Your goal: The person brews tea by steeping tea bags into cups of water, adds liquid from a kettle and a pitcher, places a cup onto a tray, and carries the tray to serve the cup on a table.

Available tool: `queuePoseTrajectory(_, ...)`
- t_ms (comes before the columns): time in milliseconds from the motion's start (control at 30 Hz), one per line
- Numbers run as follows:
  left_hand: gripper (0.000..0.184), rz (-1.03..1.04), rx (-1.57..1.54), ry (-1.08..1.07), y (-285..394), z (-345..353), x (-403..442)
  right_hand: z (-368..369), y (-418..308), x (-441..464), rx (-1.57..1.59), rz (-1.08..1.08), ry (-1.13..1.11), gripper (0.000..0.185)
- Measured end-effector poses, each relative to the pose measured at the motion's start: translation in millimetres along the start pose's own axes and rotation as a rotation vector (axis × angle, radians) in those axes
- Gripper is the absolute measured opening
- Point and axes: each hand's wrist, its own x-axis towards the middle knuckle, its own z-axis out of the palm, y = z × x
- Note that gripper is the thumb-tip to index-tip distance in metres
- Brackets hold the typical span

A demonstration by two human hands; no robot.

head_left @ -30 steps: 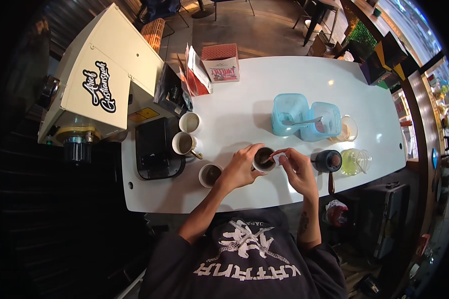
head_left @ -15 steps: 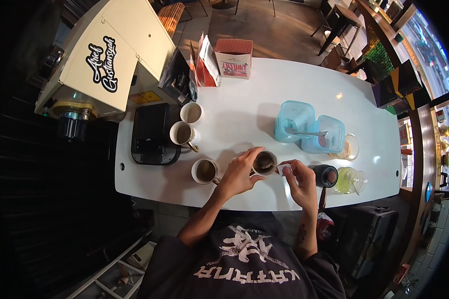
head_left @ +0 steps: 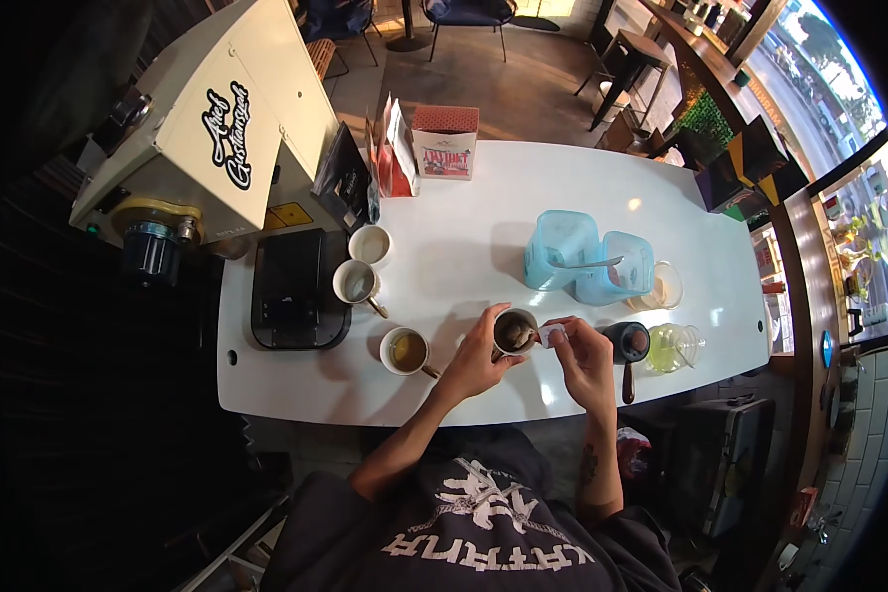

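My left hand (head_left: 477, 357) is wrapped round a cup (head_left: 515, 333) of dark liquid, in which a tea bag shows. Between the fingertips of my right hand (head_left: 583, 356) is a small white tag (head_left: 551, 335), just right of the cup's rim. To the left stands a white mug (head_left: 405, 351) with amber liquid. Two more mugs, one (head_left: 356, 282) in front of the other (head_left: 370, 246), are farther back on the left. Right of my right hand are a dark-topped portafilter (head_left: 629, 342) and a glass jar (head_left: 673, 348) with something yellow-green.
Two blue containers (head_left: 560, 251) with a spoon across them stand on the white table (head_left: 464, 227). A black scale (head_left: 299, 292) lies beneath a cream machine (head_left: 217, 118) at left. Coffee bags (head_left: 396, 153) and a red-white box (head_left: 446, 143) are at the back.
The camera view has shifted. In the held cup, the tea bag shows more clearly near the surface. Both hands keep their holds.
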Motion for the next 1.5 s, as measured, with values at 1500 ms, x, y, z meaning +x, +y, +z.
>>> queuePoseTrajectory(1500, 0.072, 0.617, -0.099, -0.105, 70.7, 86.7, -58.6, -49.7, -102.6, -192.4, -0.22, -0.142, 0.667, 0.015)
